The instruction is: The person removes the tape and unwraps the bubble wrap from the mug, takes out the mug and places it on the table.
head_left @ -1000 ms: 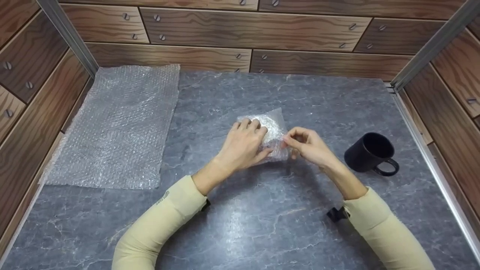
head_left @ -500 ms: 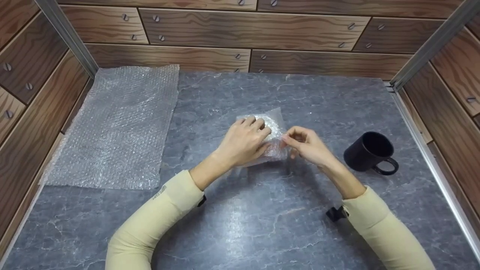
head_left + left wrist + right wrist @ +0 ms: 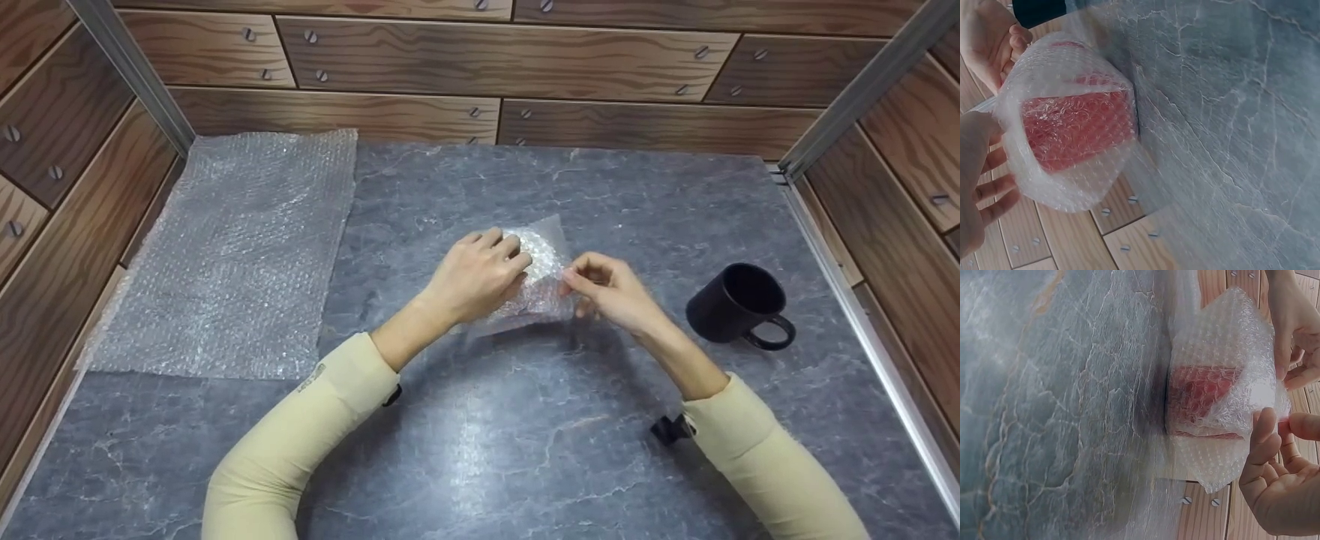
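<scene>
A red object [image 3: 1081, 126], its kind hidden, stands wrapped in clear bubble wrap [image 3: 541, 251] at the middle of the table. My left hand [image 3: 484, 271] lies over the left of the bundle's top. In the left wrist view its lower fingers are loosely bent and apart from the wrap, while the contact near its thumb is partly hidden. From the right, my right hand [image 3: 611, 292] pinches an edge of the bubble wrap between thumb and index finger. Its other fingers are curled in the right wrist view. Loose wrap corners stick out around the bundle.
A flat sheet of bubble wrap [image 3: 232, 255] covers the table's left side. To the right of my right hand stands a black mug [image 3: 739, 306], its handle toward the front right. Wood-patterned panels [image 3: 510, 60] border the grey marbled table [image 3: 465, 442] at the back and sides.
My left hand has shifted slightly left on the bundle, and its thumb has drawn in out of the head view. My right hand keeps its pinch with hardly any movement.
</scene>
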Available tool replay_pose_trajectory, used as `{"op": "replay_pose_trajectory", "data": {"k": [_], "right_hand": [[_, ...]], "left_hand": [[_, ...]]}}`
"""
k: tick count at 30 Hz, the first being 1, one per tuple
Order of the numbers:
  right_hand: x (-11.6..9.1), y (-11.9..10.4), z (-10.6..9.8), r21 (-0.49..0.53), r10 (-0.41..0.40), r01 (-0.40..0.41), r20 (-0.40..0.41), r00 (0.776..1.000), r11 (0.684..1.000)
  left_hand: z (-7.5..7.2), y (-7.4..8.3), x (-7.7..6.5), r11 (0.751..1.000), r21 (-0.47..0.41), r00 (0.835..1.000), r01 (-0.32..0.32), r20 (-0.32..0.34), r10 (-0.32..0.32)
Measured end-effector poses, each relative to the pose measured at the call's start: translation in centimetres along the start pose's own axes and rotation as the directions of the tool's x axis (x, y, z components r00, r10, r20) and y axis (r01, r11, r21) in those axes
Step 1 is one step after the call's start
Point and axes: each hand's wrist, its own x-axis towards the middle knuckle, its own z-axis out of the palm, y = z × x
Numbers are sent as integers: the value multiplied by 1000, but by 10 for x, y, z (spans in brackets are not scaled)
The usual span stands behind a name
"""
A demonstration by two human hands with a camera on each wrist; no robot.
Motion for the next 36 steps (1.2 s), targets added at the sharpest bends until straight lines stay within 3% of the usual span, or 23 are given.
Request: {"op": "replay_pose_trajectory", "data": {"k": [14, 21, 31, 36], "right_hand": [[0, 1, 8, -20, -6, 6, -23, 1000, 1000], [0, 4, 10, -42, -22, 20, -47, 999, 999], [1, 9, 13, -82, -122, 115, -84, 989, 990], [0, 10, 16, -126, -152, 138, -108, 983, 982]], "left_hand": [[3, -3, 6, 999, 32, 996, -5, -89, 8], [-1, -5, 12, 1000, -3, 998, -7, -59, 6], [-7, -11, 22, 1000, 5, 999, -12, -49, 12], [-9, -15, 26, 1000, -23, 1000, 4, -11, -5]]}}
